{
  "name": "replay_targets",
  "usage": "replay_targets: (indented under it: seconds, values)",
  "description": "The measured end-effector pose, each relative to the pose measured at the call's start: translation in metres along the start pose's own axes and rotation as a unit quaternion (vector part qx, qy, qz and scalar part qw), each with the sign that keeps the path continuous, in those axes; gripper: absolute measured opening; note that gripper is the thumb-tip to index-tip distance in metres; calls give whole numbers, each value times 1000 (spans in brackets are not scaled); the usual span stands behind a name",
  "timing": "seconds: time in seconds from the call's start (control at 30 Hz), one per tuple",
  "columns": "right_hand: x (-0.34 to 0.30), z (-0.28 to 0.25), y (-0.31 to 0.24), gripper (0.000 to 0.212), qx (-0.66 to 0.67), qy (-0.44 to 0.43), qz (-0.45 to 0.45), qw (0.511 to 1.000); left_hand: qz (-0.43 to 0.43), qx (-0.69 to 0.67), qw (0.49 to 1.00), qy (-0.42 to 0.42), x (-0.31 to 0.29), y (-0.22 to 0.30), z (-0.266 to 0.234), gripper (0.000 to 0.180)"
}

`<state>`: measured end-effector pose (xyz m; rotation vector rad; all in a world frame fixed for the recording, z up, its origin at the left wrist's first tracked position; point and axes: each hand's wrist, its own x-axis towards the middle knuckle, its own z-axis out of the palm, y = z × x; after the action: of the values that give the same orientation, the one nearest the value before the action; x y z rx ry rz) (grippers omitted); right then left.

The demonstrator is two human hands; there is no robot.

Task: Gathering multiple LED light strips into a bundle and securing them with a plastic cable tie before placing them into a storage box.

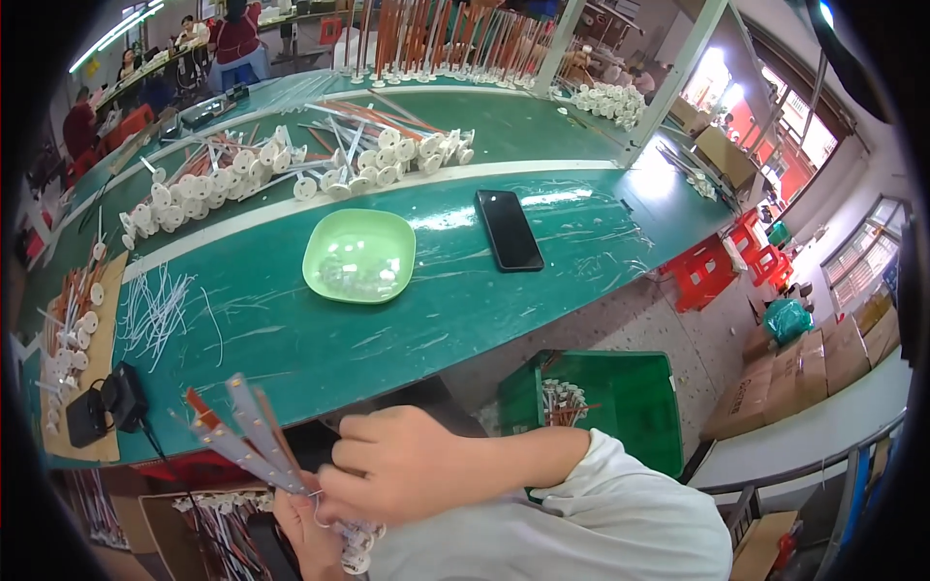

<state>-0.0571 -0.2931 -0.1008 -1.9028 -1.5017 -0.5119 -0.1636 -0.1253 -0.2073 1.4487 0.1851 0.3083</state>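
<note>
A small bundle of narrow LED strips [254, 455], grey and orange-brown with small yellowish dots, is at the table's near edge. My left hand [302, 535] is closed around its lower part, mostly hidden behind my right hand and sleeve. White round ends [356, 547] of the bundle show below the hands. My right hand [397, 463] is pinched at the bundle's side, fingers curled, on a thin white tie [317, 504] that loops by the strips. On the table's left lies a loose pile of similar white ties [155, 310].
On the green table [455, 320] are a light green bowl [360, 290], a black phone [509, 230] and a black power adapter [124, 397]. Several strips with white discs [203, 189] lie farther back. A green crate [620, 387] stands to the right, below the table.
</note>
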Motion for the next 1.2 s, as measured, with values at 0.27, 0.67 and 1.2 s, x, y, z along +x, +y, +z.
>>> replay_targets:
  seconds: [0.27, 0.67, 1.2]
  values:
    - [-21, 19, 13, 20, 98, -28, -7, 995, -80, -223, 969, -69, -1, 28, 7, 57]
    - [-38, 29, 34, 21, 113, -30, 6, 993, -85, -213, 962, -148, 15, 5, 1, 45]
    - [-58, 74, 3, 14, 235, 47, 116, 964, -7, -69, 987, -142, 10, 5, 14, 38]
